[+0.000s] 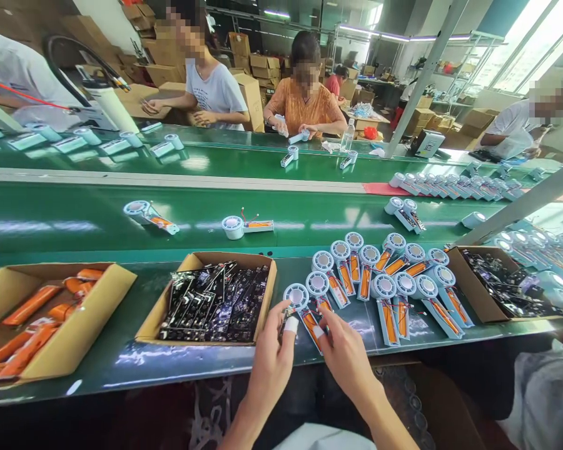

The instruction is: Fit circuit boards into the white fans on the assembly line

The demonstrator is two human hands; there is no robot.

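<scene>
My left hand (278, 334), its thumb tip wrapped in white, pinches a small dark part, likely a circuit board, beside the round head of a light-blue fan unit (296, 296). My right hand (340, 340) is at the other side of that unit, fingertips together near its wires; what they hold is too small to tell. An orange battery (311, 322) lies in the unit's open handle between my hands. Several similar fan units (385, 286) with orange batteries lie just right of it. Left of my hands, a cardboard box (273, 294) holds many black circuit boards (216, 300).
A box (117, 287) of orange batteries stands at the far left, another box (478, 300) of boards at right. Fan units (233, 227) lie on the green conveyor (197, 209). Several people are across the line; a grey sleeve shows at lower right.
</scene>
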